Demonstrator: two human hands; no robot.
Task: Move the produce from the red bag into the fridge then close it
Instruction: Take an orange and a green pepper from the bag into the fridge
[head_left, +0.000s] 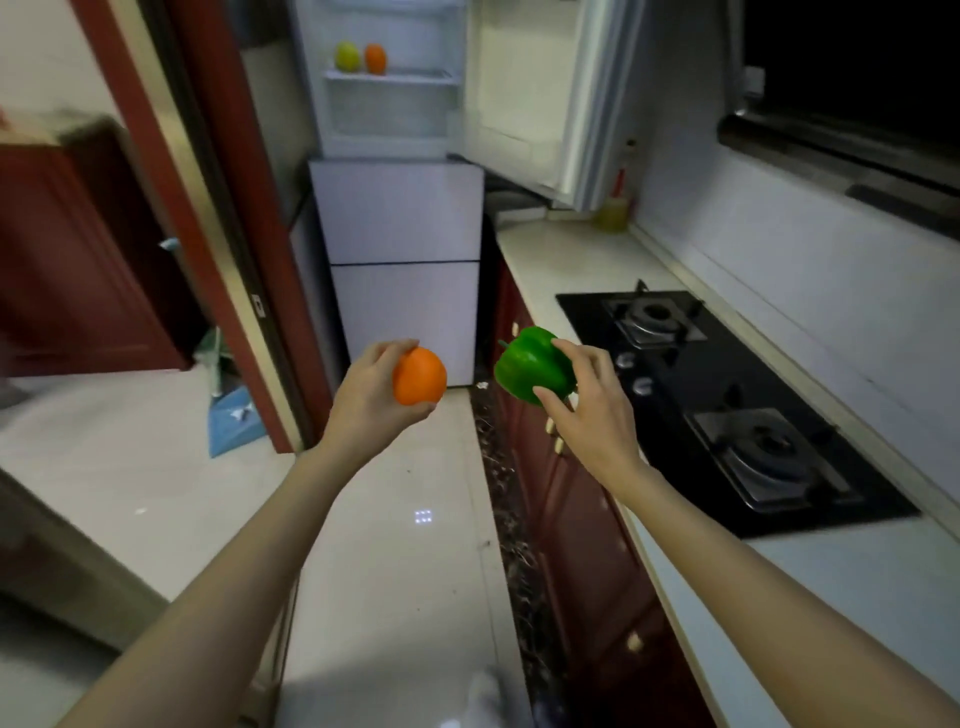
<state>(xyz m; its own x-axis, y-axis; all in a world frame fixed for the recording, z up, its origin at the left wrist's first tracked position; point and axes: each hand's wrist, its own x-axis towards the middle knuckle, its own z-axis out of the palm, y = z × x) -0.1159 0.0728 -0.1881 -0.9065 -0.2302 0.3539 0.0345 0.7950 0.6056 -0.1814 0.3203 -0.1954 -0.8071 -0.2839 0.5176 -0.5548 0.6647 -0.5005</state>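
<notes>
Fingers of the left hand curl around a smooth, round orange at the centre of the frame, thumb below and fingertips over its top, so the fruit sits cupped against the palm. Just to the right, the right hand pinches a glossy, lobed green pepper between thumb underneath and fingers along its upper right side; the pepper tilts with its short stem pointing up and left. Orange and pepper are near each other but apart, both held in the air above a pale, polished tile floor.

At the upper centre the fridge stands with its top door swung open to the right; its lower fronts are flat, white and shut. On a clear plastic shelf inside the lit top compartment sit a yellow-green round fruit and a second orange fruit, side by side and close together.

Along the right runs a pale counter over dark red cabinet fronts, with a black glass hob set in it, carrying two metal burners. A dark red door frame slants down the left. No bag shows in this view.
</notes>
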